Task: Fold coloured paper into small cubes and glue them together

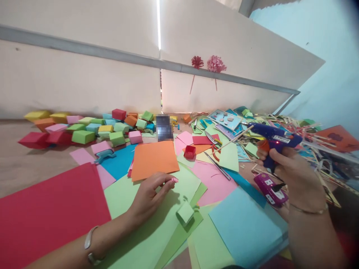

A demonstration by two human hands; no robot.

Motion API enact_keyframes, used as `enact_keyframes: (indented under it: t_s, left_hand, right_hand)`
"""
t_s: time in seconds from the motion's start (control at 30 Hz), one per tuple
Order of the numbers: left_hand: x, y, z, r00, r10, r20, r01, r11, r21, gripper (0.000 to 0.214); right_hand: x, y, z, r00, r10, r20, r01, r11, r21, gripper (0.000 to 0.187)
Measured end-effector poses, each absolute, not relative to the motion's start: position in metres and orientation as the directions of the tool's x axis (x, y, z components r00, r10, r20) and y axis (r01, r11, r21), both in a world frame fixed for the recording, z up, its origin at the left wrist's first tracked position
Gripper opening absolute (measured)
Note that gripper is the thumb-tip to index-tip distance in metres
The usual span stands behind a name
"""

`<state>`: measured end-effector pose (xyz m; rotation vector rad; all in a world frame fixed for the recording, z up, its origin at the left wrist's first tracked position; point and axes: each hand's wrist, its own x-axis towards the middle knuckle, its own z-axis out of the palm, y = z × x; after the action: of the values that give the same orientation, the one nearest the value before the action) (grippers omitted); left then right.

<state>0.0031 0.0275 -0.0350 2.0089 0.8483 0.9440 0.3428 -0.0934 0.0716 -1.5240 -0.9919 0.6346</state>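
Observation:
Between the thumb and forefinger of my left hand (151,196) is a small pink piece of paper (174,180), held over the light green sheets (126,201). My right hand (291,168) is wrapped round the handle of a blue glue gun (283,139), raised at the right with a red light showing on its side. The gun's nozzle points left, near a thin wooden stick (234,139). A small light green paper tube or box (185,214) lies below my left hand. Just beyond that hand are orange sheets (155,160) and a small red paper box (190,152).
Several coloured paper boxes (83,137) crowd the back left. Scissors (211,138), a metal-handled cutter (221,170) and a purple power strip (270,189) lie on the right side. Blue sheets (249,220) are stacked in front. Two paper flowers (216,64) hang on the white panel.

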Motion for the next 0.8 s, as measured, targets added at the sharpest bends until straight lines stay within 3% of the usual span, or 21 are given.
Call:
enact_keyframes:
  t_s: [0.07,0.2,0.27,0.5,0.8]
  left_hand:
    - [0.002,0.027,-0.036,0.513,0.768,0.383,0.237,-0.556,0.797,0.023]
    - [0.001,0.027,-0.037,0.515,0.702,0.492,0.234,-0.667,0.707,0.022]
    - [0.0,0.027,-0.038,0.516,0.665,0.54,0.235,-0.716,0.658,0.02]
    - [0.0,0.027,-0.039,0.482,0.572,0.664,0.212,-0.811,0.545,0.014]
    - [-0.001,0.029,-0.041,0.503,0.542,0.673,0.208,-0.832,0.514,0.013]
  right_hand:
    - [0.32,-0.1,0.059,0.398,0.911,0.112,0.201,0.033,-0.979,0.033]
    - [0.282,-0.106,0.04,-0.015,0.999,0.042,0.485,0.044,-0.873,0.041]
    - [0.269,-0.105,0.038,-0.105,0.995,0.001,0.584,0.062,-0.81,0.044]
    - [0.253,-0.1,0.038,-0.056,0.992,-0.116,0.697,-0.044,-0.716,0.045]
    - [0.252,-0.104,0.033,-0.004,0.999,0.044,0.689,0.034,-0.724,0.034]
